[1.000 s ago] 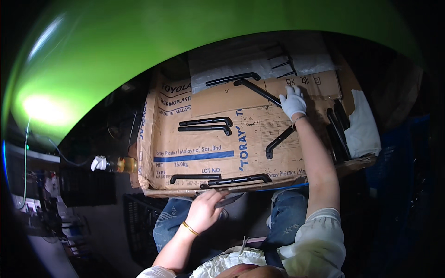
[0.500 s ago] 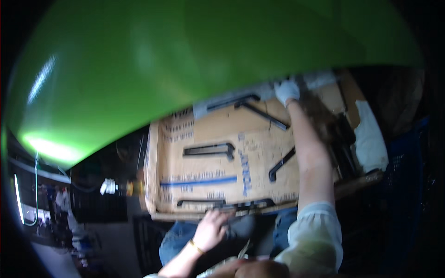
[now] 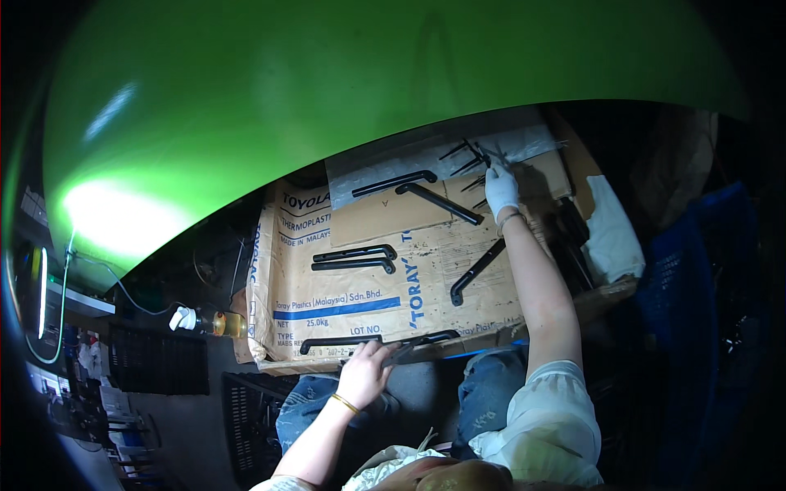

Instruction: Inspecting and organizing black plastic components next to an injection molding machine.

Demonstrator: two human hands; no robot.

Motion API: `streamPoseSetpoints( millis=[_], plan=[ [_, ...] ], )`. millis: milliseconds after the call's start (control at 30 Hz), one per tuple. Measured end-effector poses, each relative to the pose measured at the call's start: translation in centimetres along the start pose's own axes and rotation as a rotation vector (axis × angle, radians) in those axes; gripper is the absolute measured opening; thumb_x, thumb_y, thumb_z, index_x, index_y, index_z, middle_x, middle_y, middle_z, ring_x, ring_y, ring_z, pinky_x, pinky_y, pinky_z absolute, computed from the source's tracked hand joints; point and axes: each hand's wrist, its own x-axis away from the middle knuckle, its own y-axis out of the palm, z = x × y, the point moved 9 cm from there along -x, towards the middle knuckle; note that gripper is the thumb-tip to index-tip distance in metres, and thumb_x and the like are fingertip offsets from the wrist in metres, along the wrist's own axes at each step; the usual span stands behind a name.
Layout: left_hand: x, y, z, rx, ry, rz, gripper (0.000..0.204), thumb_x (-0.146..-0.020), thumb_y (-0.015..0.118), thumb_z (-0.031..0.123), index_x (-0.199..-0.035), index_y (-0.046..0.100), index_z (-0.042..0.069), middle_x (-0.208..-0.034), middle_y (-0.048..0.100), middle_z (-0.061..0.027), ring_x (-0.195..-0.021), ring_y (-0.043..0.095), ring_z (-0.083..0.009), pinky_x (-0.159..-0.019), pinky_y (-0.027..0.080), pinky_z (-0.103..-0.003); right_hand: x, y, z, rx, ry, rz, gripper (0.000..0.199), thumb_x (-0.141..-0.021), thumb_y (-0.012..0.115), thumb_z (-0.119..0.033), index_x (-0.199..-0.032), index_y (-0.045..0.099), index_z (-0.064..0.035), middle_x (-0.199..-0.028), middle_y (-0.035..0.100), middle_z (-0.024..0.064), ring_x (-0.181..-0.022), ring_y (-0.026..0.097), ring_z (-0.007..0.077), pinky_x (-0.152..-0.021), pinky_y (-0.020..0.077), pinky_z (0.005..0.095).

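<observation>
My left hand (image 3: 366,372), bare with a yellow bangle at the wrist, is at the front edge of a cardboard-lined work surface (image 3: 344,303). Its fingers curl at a dark piece (image 3: 401,353) whose kind I cannot make out, between a black angled bar (image 3: 340,344) and another black bar (image 3: 442,335). Far out at the back, my right hand (image 3: 501,190), in a white glove, closes on a thin black pronged piece (image 3: 468,155). More black angled bars lie about: a pair (image 3: 354,260) left of centre, one slanted (image 3: 440,204), one (image 3: 476,272) beside my right forearm.
A large glossy green panel (image 3: 327,74) overhangs the far side. Clear plastic sheet (image 3: 352,172) lies along the back. Dark parts (image 3: 573,233) and white cloth (image 3: 612,233) are on the right. A bottle with amber contents (image 3: 228,324) stands left, with a blue crate (image 3: 696,254) far right.
The view has shifted and sharpened. My right hand remains at the back by the pronged piece, which now shows clearly. My left hand stays at the front edge, its fingers by the bars.
</observation>
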Motion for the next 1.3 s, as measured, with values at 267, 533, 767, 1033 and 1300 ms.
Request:
streamPoseSetpoints(
  millis=[267,533,767,1033,1300],
  plan=[
    [1.2,0.6,-0.8,0.010,-0.009,0.116,0.029,-0.086,0.062,0.017,-0.114,0.066,0.013,-0.096,0.061,-0.0113,-0.097,0.057,-0.0323,-0.083,0.051,-0.041,8.6,-22.1,-7.7,-0.302,-0.244,-0.131,0.035,-0.096,0.055,-0.017,-0.127,0.058,0.0000,-0.120,0.064,0.0136,-0.111,0.060,0.0246,-0.097,0.0458,0.0312],
    [3.0,2.7,-1.7,0.301,-0.033,0.178,0.026,-0.090,0.058,0.020,-0.111,0.064,0.006,-0.101,0.062,-0.0188,-0.098,0.060,-0.0379,-0.085,0.049,-0.044,19.9,-47.1,5.6,-1.437,0.138,0.332,0.040,-0.100,0.045,-0.016,-0.137,0.045,-0.0009,-0.137,0.052,0.0161,-0.126,0.050,0.0293,-0.108,0.0393,0.0384],
    [8.8,13.5,1.6,0.956,-0.262,-0.039,0.038,-0.101,0.048,0.036,-0.103,0.067,0.003,-0.073,0.065,-0.0082,-0.061,0.064,-0.0154,-0.055,0.052,-0.031,35.7,-31.7,-7.1,-1.077,0.200,-0.230,0.044,-0.101,0.047,-0.031,-0.126,0.051,0.0045,-0.099,0.063,0.0181,-0.089,0.064,0.0267,-0.082,0.0553,0.0398],
    [16.0,29.5,-1.2,1.131,-0.573,-0.153,0.061,-0.098,0.039,0.054,-0.094,0.072,0.003,-0.075,0.069,-0.0116,-0.057,0.066,-0.0205,-0.057,0.054,-0.035,46.9,-14.6,-11.1,-0.216,-0.055,-1.056,0.037,-0.098,0.050,-0.027,-0.124,0.055,-0.0017,-0.110,0.065,0.0163,-0.097,0.066,0.0245,-0.085,0.0525,0.0331],
    [17.3,28.8,-7.3,0.696,-0.815,0.095,0.032,-0.092,0.053,0.031,-0.107,0.068,0.007,-0.107,0.067,-0.0223,-0.103,0.063,-0.0389,-0.088,0.051,-0.045,58.6,-7.0,5.1,0.157,0.198,-1.136,0.056,-0.096,0.047,-0.043,-0.132,0.048,-0.0001,-0.111,0.064,0.0198,-0.099,0.063,0.0303,-0.089,0.0486,0.0407]
  ],
)
